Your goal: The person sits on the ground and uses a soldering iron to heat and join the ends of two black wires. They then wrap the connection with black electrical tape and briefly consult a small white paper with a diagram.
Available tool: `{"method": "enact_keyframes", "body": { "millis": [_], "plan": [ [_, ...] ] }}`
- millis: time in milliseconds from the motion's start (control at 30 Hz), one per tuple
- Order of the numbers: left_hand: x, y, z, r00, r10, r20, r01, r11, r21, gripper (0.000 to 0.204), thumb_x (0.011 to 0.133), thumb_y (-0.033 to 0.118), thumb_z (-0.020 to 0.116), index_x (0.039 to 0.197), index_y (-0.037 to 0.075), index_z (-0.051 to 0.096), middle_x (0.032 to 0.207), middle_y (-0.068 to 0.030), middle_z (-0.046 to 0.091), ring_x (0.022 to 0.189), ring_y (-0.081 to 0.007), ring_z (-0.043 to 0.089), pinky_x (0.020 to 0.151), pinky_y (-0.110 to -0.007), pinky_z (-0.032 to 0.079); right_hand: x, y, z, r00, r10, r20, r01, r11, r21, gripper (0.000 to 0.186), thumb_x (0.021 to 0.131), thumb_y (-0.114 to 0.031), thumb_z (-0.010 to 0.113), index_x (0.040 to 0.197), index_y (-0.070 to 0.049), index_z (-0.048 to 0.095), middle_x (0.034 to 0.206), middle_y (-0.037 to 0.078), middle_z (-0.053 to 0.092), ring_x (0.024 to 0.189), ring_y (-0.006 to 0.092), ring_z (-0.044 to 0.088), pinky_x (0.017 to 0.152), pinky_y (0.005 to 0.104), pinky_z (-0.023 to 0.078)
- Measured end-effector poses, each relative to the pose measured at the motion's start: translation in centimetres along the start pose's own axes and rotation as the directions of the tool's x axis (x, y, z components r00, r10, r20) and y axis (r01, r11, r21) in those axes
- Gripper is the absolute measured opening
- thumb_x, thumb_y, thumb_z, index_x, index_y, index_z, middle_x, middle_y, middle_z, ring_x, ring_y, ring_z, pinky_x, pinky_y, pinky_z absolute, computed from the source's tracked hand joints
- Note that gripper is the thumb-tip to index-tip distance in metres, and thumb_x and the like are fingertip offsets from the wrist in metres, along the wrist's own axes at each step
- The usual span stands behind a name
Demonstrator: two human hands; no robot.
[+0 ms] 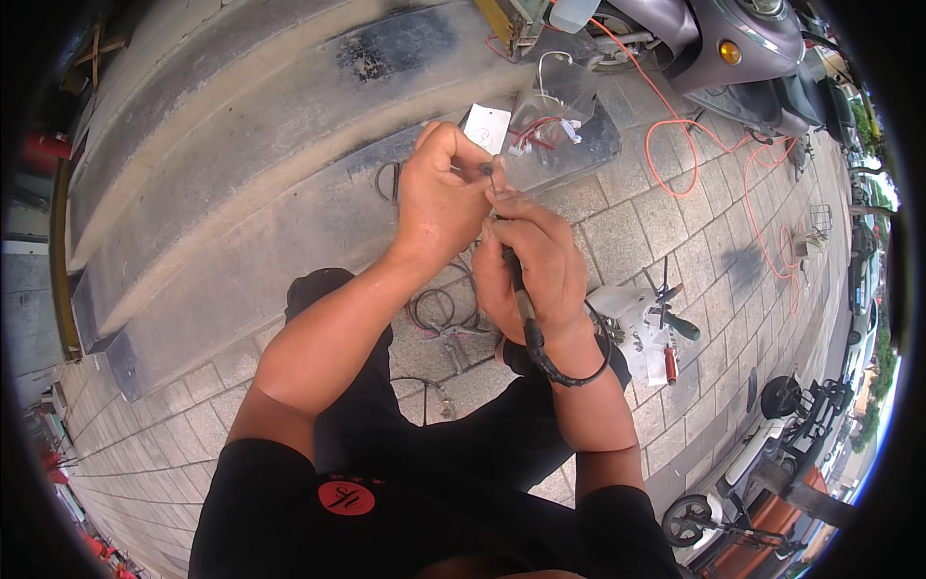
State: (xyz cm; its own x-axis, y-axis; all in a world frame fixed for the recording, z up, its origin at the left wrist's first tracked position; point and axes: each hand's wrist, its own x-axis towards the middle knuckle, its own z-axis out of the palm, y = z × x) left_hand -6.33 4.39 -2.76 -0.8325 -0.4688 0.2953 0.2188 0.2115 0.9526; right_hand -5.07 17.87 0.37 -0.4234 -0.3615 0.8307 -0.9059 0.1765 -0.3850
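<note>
My left hand (436,193) pinches a small dark piece (486,169) between thumb and fingers; it is too small to name. Close against it, my right hand (537,259) is closed around a black taped cable (527,314). The cable runs down from my right fingers and loops around by my right wrist. Its upper end, between the fingertips of both hands, is largely hidden. Just beyond my hands lie a white card (486,127) and red and dark wires (542,131) with white connectors.
Pliers (453,340) and coiled dark cable (436,307) lie between my legs. On the right are a red-handled screwdriver (670,365) and a green-handled tool (683,326). Stone steps (260,125) rise at left; an orange cord (666,183) and a parked scooter (719,48) are ahead right.
</note>
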Motion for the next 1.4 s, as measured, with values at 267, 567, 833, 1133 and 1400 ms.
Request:
{"method": "enact_keyframes", "body": {
  "millis": [267,567,833,1133,1400],
  "plan": [
    [-0.05,0.49,-0.09,1.0,-0.003,-0.005,0.003,0.999,0.036,0.032,0.087,0.003,0.085,0.081,0.008,0.054,0.08,0.0051,0.049,0.068,-0.0023,0.044,0.056,-0.023,0.04,-0.12,0.07,-0.09,1.0,0.004,0.003,-0.004,1.0,0.009,0.041,0.073,0.006,0.081,0.109,0.002,0.062,0.113,0.022,0.066,0.103,0.0394,0.071,0.087,0.0449,0.061],
    [0.0,0.41,0.03,1.0,-0.002,-0.01,0.002,1.0,0.026,0.032,0.087,0.003,0.085,0.081,0.007,0.054,0.079,0.0049,0.049,0.068,-0.0024,0.044,0.056,-0.023,0.04,-0.26,0.26,-0.29,1.0,0.003,0.019,-0.003,1.0,0.004,0.043,0.072,0.007,0.081,0.11,0.002,0.062,0.112,0.022,0.067,0.101,0.0396,0.072,0.087,0.0448,0.061],
    [0.0,0.39,-0.03,1.0,-0.002,-0.003,0.002,1.0,0.03,0.032,0.087,0.002,0.084,0.081,0.007,0.053,0.081,0.0046,0.05,0.069,-0.0024,0.045,0.056,-0.023,0.041,-0.02,0.09,0.01,1.0,-0.004,-0.014,0.004,1.0,-0.002,0.041,0.075,0.008,0.08,0.11,0.002,0.061,0.111,0.022,0.067,0.1,0.0387,0.072,0.085,0.0439,0.062],
    [-0.01,0.02,0.05,1.0,-0.005,0.008,0.005,1.0,0.007,0.033,0.088,0.002,0.084,0.08,0.007,0.052,0.082,0.0046,0.05,0.069,-0.002,0.045,0.056,-0.022,0.041,0.01,0.12,0.1,1.0,0.002,-0.015,-0.002,1.0,-0.016,0.041,0.075,0.008,0.079,0.11,0.001,0.061,0.11,0.021,0.067,0.099,0.0375,0.072,0.084,0.0432,0.062],
    [-0.09,0.54,-0.03,1.0,0.016,0.011,-0.016,1.0,0.001,0.032,0.086,-0.002,0.083,0.08,0.007,0.052,0.084,0.0042,0.05,0.07,-0.0025,0.045,0.057,-0.023,0.042,-0.15,0.06,-0.2,1.0,0.021,0.021,-0.021,1.0,-0.012,0.045,0.073,0.009,0.079,0.112,0.0,0.06,0.113,0.02,0.066,0.1,0.0363,0.071,0.082,0.0413,0.062]
  ]
}}
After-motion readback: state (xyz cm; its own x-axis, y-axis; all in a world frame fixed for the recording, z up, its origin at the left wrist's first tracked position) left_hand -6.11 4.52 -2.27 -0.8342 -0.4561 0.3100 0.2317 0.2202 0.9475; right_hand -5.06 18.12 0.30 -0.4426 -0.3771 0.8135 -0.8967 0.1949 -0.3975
